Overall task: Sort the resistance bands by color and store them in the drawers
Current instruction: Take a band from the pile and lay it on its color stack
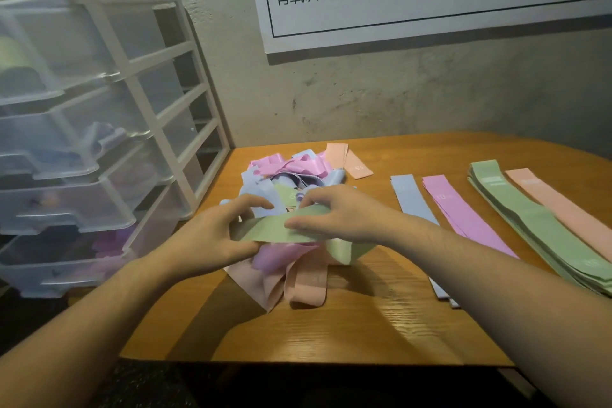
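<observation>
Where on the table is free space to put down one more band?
Bare wood lies along the near table edge, below the mixed pile. A narrow strip lies between the pile and the blue band. The right side is crowded with sorted rows; both hands cover the pile.

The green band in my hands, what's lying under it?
Under the green band, held by the left hand and right hand, lies the mixed pile: pink, blue, purple and peach bands. Anything deeper in the pile is covered.

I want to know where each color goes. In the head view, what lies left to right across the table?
Drawer unit → mixed band pile → blue strip → pink stack → green stack → peach strip.
</observation>
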### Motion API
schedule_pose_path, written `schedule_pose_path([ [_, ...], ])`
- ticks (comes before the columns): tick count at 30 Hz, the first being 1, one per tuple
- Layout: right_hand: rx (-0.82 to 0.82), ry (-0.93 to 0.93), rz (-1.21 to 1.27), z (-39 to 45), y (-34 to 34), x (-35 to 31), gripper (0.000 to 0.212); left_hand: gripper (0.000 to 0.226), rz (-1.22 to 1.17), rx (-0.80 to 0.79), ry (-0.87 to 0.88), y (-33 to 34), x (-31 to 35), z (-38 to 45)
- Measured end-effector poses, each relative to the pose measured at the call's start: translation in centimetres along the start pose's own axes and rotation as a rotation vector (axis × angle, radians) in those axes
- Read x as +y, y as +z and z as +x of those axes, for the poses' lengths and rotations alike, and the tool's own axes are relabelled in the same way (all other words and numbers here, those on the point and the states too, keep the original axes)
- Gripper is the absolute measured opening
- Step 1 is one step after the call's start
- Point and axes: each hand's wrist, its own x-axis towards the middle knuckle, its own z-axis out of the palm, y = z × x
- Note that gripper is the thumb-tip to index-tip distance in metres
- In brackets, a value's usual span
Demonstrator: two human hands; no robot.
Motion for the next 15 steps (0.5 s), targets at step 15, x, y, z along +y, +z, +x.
schedule_pose_path([
  [15,0.159,0.127,0.895,-1.1,-2.7,3.1,0.029,0.019,-0.415,0.378,0.101,-1.4,6.0,3.3],
])
